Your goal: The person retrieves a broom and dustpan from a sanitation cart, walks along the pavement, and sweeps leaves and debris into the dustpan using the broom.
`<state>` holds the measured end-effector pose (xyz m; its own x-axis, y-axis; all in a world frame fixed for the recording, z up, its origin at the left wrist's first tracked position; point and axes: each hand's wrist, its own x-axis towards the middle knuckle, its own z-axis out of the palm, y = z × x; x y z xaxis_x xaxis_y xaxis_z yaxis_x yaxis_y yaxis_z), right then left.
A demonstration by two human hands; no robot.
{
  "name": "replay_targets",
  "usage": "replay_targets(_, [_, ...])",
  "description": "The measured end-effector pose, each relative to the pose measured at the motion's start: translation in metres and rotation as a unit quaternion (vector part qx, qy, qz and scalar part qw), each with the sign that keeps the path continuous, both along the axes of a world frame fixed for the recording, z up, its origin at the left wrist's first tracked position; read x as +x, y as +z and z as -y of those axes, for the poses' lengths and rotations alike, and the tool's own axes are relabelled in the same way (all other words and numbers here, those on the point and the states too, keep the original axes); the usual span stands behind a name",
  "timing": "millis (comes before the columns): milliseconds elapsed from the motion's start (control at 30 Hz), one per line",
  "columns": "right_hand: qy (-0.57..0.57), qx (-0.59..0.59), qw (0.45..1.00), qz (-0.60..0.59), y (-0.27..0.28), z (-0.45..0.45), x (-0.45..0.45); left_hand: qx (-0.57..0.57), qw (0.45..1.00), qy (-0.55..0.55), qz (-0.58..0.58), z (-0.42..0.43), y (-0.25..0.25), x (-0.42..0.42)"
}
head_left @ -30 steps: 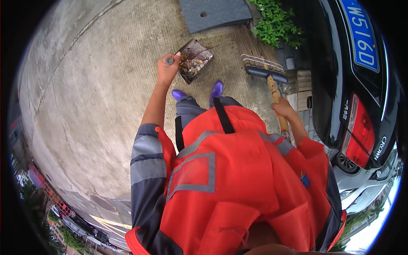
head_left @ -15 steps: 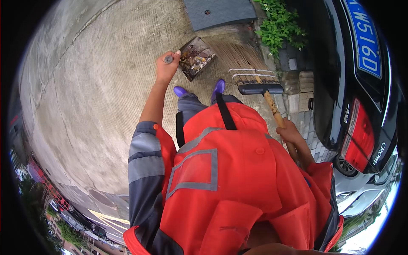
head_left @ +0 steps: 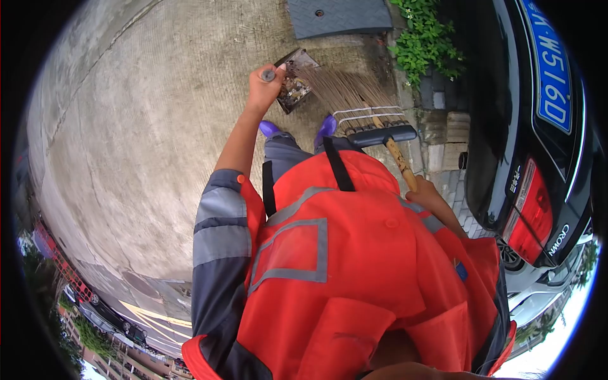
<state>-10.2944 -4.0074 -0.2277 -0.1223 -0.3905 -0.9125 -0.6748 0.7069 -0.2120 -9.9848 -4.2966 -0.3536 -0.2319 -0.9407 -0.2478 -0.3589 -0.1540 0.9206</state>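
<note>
My left hand (head_left: 262, 90) is closed around the top of a grey dustpan handle (head_left: 268, 75), seen end-on. Below it on the concrete is the dustpan (head_left: 303, 59), with leaves and bits of litter (head_left: 294, 90) inside; my hand covers part of its left side. With my right hand (head_left: 429, 194) I grip the wooden stick of a broom (head_left: 361, 95). Its long thin bristles, bound by white cords under a black head, fan out to the left. Their tips reach the right side of the dustpan, over its open edge.
A black car (head_left: 500, 126) stands close on my right, with a paver strip beside it. Green weeds (head_left: 424, 41) grow along the curb ahead, near a dark grey ramp plate (head_left: 339, 18). My purple shoes (head_left: 326, 130) are just behind the dustpan. Concrete (head_left: 145, 126) spreads to the left.
The broom has moved left, bringing its bristle tips over the dustpan's edge. My right hand has shifted slightly left with it, and my left hand sits a little farther right and higher.
</note>
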Motion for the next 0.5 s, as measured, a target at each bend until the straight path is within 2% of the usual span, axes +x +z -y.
replay_targets(133, [-0.004, 0.053, 0.999, 0.002, 0.054, 0.007, 0.028, -0.035, 0.999, -0.008, 0.009, -0.003, -0.003, 0.023])
replay_targets(167, [-0.001, 0.056, 0.998, -0.01, 0.056, 0.006, 0.032, -0.017, 0.999, 0.027, -0.018, -0.008, -0.01, 0.027])
replay_targets(200, [0.002, 0.046, 0.999, -0.014, 0.056, 0.004, 0.033, -0.013, 0.999, 0.037, -0.006, -0.013, 0.012, 0.027])
replay_targets(233, [0.009, 0.034, 0.999, -0.006, 0.066, 0.011, 0.037, -0.045, 0.999, 0.021, 0.018, -0.018, 0.012, 0.034])
replay_targets(300, [0.024, -0.003, 0.999, -0.023, 0.071, 0.024, 0.042, -0.079, 0.996, 0.037, -0.029, -0.027, 0.007, 0.044])
replay_targets(333, [0.013, -0.016, 0.999, -0.03, 0.074, 0.03, 0.047, -0.082, 0.996, 0.021, 0.001, -0.029, 0.015, 0.054])
replay_targets(433, [0.021, -0.091, 0.995, -0.042, 0.065, 0.038, 0.047, -0.068, 0.995, 0.068, -0.005, -0.032, 0.007, 0.092])
replay_targets(467, [-0.038, -0.066, 0.996, -0.042, 0.09, 0.061, 0.064, -0.01, 0.992, 0.109, -0.057, -0.032, 0.013, 0.108])
replay_targets(500, [-0.032, -0.072, 0.996, -0.045, 0.092, 0.065, 0.07, 0.049, 0.982, 0.149, -0.109, -0.035, 0.018, 0.125])
